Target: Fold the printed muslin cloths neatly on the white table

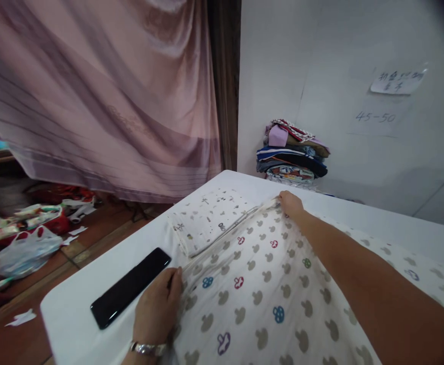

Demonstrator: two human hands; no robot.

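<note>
Mushroom-print cloth (252,284) spans the space between the fingers of both hands. Left hand (157,304), with a metal band (148,349) at the wrist, pinches the near end of its edge; right hand (291,205) pinches the far end. Just beyond this edge, between the two grips, lies a folded white cloth (207,215). Just left of the left fingers, a black phone (131,286) rests on the white table (73,304). Past the right fingers rises a textile stack (292,154).
</note>
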